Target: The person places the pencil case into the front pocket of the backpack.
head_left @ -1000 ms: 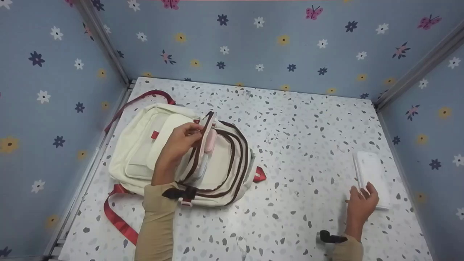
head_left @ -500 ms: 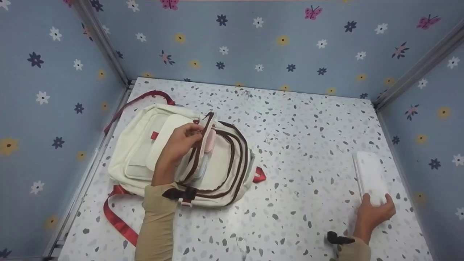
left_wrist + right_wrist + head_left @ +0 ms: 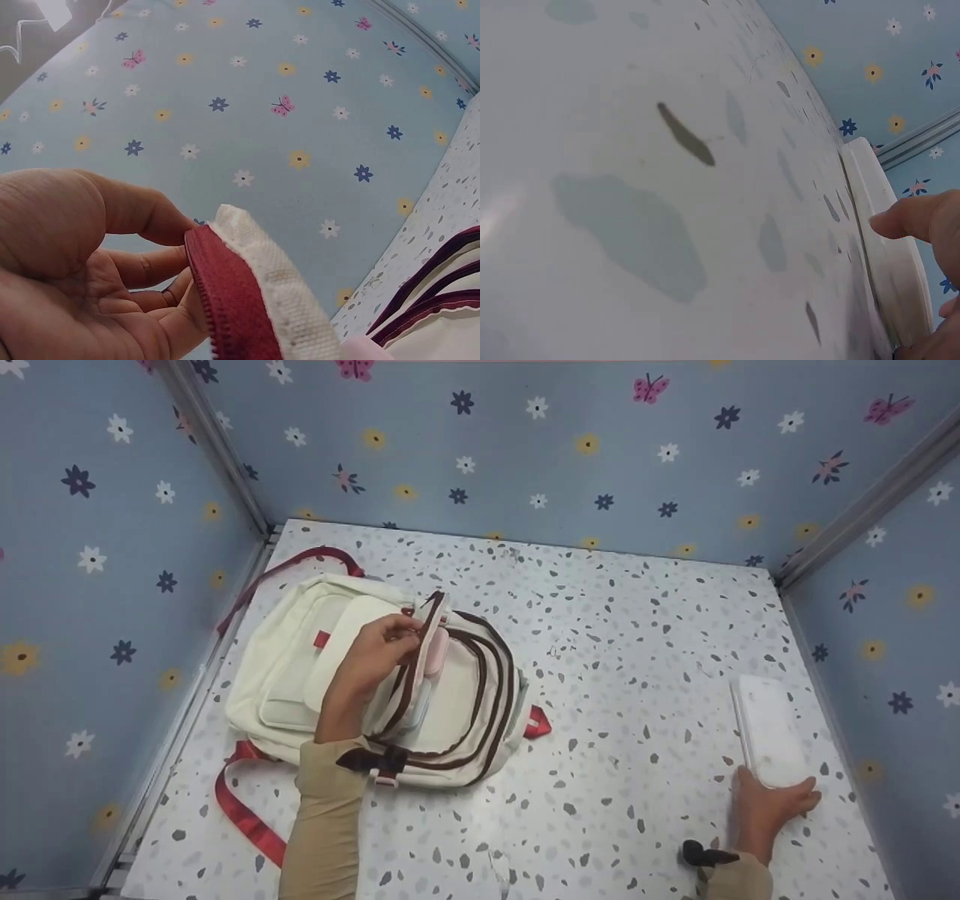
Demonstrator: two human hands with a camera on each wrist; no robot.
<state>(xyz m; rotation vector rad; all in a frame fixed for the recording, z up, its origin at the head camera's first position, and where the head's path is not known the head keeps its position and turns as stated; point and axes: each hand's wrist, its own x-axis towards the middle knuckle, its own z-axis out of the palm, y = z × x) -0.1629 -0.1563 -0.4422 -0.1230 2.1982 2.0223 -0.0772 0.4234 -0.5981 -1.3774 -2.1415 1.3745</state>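
Observation:
A cream backpack (image 3: 289, 660) with brown-edged zips lies on the speckled table. Its front pocket gapes, showing a pink item (image 3: 436, 652) and a pale item (image 3: 415, 712) partly hidden inside. My left hand (image 3: 375, 652) pinches the zipped edge of the pocket flap (image 3: 244, 289) between thumb and fingers. Over on the right lies a flat white rectangular case (image 3: 771, 727), its exact kind unclear. My right hand (image 3: 772, 806) grips its near end, thumb on the left side and fingers round the right. The right wrist view shows a digit against the case's side.
Red straps (image 3: 251, 817) spread from the backpack's left side, and a red tab (image 3: 536, 722) sticks out at its right. Flower-patterned walls (image 3: 525, 450) enclose the table (image 3: 622, 660) at the back and both sides.
My right hand has moved right and toward me, from the case's left edge to round its near end. My left hand keeps its hold on the pocket flap.

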